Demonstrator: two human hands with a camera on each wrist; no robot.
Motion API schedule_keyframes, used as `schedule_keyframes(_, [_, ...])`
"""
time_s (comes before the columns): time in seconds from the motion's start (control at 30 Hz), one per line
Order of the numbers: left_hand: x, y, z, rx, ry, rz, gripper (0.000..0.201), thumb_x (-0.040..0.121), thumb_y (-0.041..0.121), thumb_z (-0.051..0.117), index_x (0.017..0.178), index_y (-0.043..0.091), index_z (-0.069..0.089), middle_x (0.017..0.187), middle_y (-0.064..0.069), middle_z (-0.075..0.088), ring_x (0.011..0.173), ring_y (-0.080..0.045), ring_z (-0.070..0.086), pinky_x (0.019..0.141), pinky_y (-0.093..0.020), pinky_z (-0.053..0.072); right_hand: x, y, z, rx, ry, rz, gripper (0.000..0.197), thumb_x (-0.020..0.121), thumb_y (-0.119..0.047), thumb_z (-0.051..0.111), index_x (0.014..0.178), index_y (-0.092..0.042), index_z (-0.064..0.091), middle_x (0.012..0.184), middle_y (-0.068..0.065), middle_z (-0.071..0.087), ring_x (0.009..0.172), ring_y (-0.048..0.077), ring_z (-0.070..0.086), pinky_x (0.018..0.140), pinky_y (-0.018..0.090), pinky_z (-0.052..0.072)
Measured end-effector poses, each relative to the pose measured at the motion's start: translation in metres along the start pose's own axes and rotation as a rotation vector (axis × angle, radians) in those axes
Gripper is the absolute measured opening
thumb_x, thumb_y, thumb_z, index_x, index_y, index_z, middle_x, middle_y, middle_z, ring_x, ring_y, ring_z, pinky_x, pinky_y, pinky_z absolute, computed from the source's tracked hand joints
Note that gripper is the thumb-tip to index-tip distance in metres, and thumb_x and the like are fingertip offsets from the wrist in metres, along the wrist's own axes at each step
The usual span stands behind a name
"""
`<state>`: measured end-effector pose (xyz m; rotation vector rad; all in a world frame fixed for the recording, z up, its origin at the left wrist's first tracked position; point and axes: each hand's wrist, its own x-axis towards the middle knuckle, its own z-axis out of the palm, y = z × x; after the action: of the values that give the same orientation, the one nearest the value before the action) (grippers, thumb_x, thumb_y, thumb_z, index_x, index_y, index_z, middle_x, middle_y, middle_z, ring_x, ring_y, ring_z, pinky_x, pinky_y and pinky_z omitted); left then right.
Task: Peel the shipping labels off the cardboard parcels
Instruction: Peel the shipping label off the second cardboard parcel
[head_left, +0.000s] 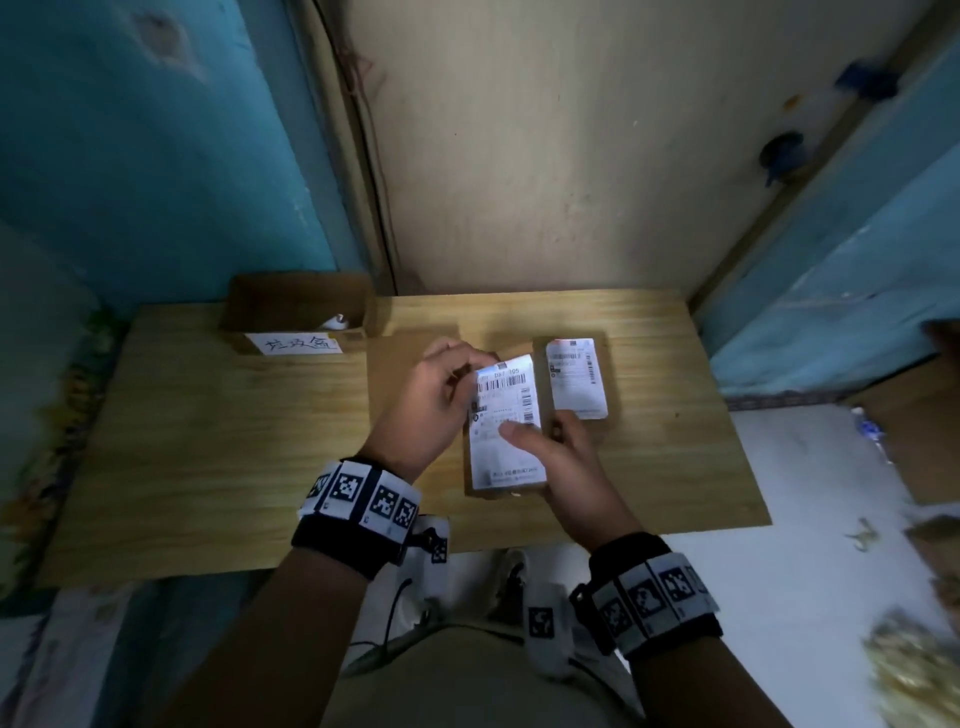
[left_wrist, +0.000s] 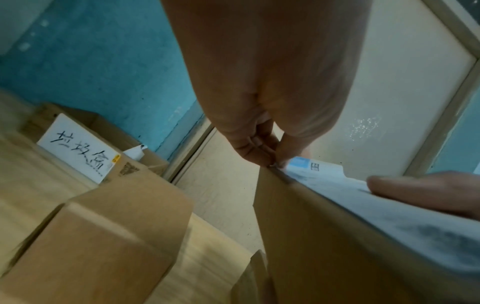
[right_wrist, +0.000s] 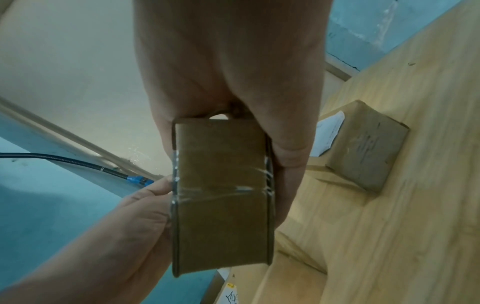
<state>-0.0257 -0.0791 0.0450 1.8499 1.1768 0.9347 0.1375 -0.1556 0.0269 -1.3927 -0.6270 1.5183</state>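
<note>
the right hand (head_left: 563, 467) grips a small cardboard parcel (head_left: 480, 480) held up over the wooden table (head_left: 208, 441), thumb laid flat on its white shipping label (head_left: 506, 415), fingers wrapped round the far side. the left hand (head_left: 431, 400) pinches the label's upper left corner between thumb and fingertips, right at the parcel's top edge. just beside it on the right, a second parcel (head_left: 602, 426) lies flat on the table with its own label (head_left: 577, 376) face up. a plain brown box (left_wrist: 103, 236) sits behind the left hand. at the table's back left corner stands an open carton (head_left: 296, 312) with a handwritten white sign (head_left: 296, 344) on its front and a scrap of white paper inside.
</note>
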Motion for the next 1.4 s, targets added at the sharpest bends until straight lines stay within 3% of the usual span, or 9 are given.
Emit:
schedule_keyframes(0.13, [-0.017,-0.013,-0.012,-0.058,0.015,-0.044,0.021,0.093,0.003,0.062,0.106,0.014,0.073,0.102,0.000,0.060,0.094,-0.005,0.060,0.084,-0.016,0.049,-0.007,0.012,0.017,-0.017,0.012,-0.008,0.043,0.089,-0.018,0.080,0.127,-0.008,0.061,0.115,0.007,0.078,0.106,0.030,0.075,0.093,0.051,0.059])
schedule_keyframes(0.23, [-0.021,-0.018,-0.023,-0.027,0.049,-0.026,0.015,0.088,0.008,0.070,0.098,0.018,0.076,0.095,0.005,0.067,0.091,-0.007,0.062,0.086,-0.023,0.048,-0.011,0.012,0.025,-0.091,0.000,-0.037,0.036,0.092,-0.016,0.078,0.124,-0.007,0.065,0.113,0.006,0.079,0.105,0.027,0.076,0.095,0.048,0.059])
schedule_keyframes(0.33, [-0.017,-0.020,-0.030,-0.024,0.051,-0.027,0.015,0.087,0.007,0.071,0.092,0.020,0.076,0.090,0.004,0.068,0.084,-0.007,0.063,0.077,-0.018,0.048,-0.010,0.009,0.027,-0.143,-0.024,-0.061,0.026,0.093,-0.016,0.076,0.117,-0.010,0.070,0.111,0.005,0.080,0.104,0.026,0.076,0.092,0.042,0.060])
schedule_keyframes(0.4, [-0.012,-0.021,-0.035,-0.017,0.031,-0.014,0.014,0.087,0.006,0.070,0.093,0.017,0.078,0.089,0.002,0.069,0.082,-0.010,0.063,0.074,-0.020,0.051,-0.008,0.006,0.026,-0.161,-0.026,-0.078,0.025,0.093,-0.015,0.075,0.117,-0.011,0.071,0.110,0.004,0.080,0.103,0.025,0.076,0.091,0.040,0.060])
schedule_keyframes(0.57, [-0.007,-0.019,-0.043,0.051,0.012,0.053,0.016,0.088,0.005,0.069,0.096,0.015,0.079,0.088,0.006,0.070,0.083,-0.006,0.064,0.076,-0.018,0.050,0.000,0.000,0.028,-0.209,-0.027,-0.105,0.025,0.094,-0.015,0.074,0.119,-0.008,0.073,0.110,0.009,0.080,0.104,0.031,0.076,0.093,0.047,0.059])
schedule_keyframes(0.83, [-0.018,-0.024,-0.053,0.095,0.050,0.083,0.020,0.088,0.004,0.068,0.101,0.016,0.078,0.085,0.009,0.064,0.080,-0.005,0.061,0.076,-0.020,0.051,0.014,0.003,0.034,-0.320,-0.042,-0.156,0.042,0.079,-0.038,0.077,0.111,-0.011,0.077,0.106,0.009,0.081,0.101,0.034,0.076,0.092,0.045,0.055])
schedule_keyframes(1.03, [-0.022,-0.029,-0.061,0.077,0.069,0.037,0.018,0.088,0.004,0.068,0.100,0.015,0.078,0.088,0.003,0.068,0.083,-0.008,0.062,0.079,-0.022,0.051,0.019,0.007,0.040,-0.331,-0.065,-0.136,0.023,0.094,-0.022,0.073,0.113,-0.009,0.076,0.106,0.011,0.080,0.099,0.034,0.076,0.087,0.042,0.055])
schedule_keyframes(1.23, [-0.021,-0.032,-0.067,0.067,0.088,0.033,0.017,0.089,0.004,0.068,0.100,0.011,0.078,0.093,-0.003,0.072,0.087,-0.012,0.064,0.080,-0.024,0.051,0.024,0.004,0.045,-0.345,-0.087,-0.133,0.022,0.095,-0.021,0.073,0.113,-0.010,0.077,0.105,0.012,0.080,0.099,0.036,0.076,0.089,0.046,0.056])
schedule_keyframes(1.4, [-0.017,-0.035,-0.067,0.054,0.106,0.028,0.015,0.088,0.004,0.069,0.098,0.011,0.078,0.091,-0.003,0.073,0.086,-0.011,0.065,0.079,-0.027,0.052,0.027,0.003,0.043,-0.347,-0.101,-0.123,0.023,0.094,-0.024,0.073,0.114,-0.011,0.077,0.105,0.011,0.081,0.098,0.034,0.077,0.086,0.042,0.056])
